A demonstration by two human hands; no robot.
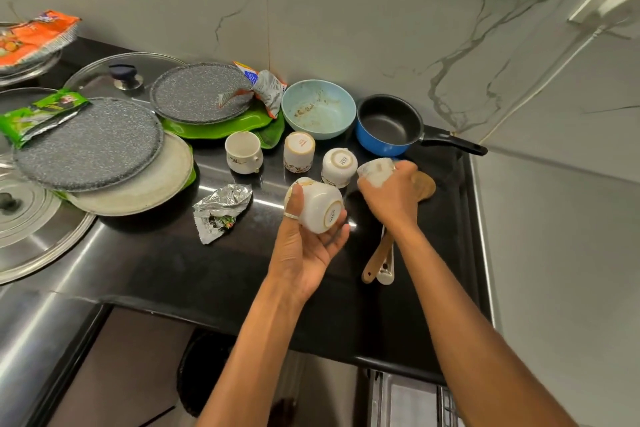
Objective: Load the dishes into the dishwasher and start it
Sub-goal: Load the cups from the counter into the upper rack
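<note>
Left hand (308, 243): curled round a cup (320, 206), tipped sideways with its base toward the camera.
Right hand (391, 198): closed over a second cup (375, 172), just in front of the blue saucepan (388, 123).
Reason: one cup per hand, probably to carry both at once.
Upturned cups (299, 151): two, left of the saucepan, on the table (156, 263).
Dishwasher (412, 399): what looks like its rack, well below the saucepan.
</note>
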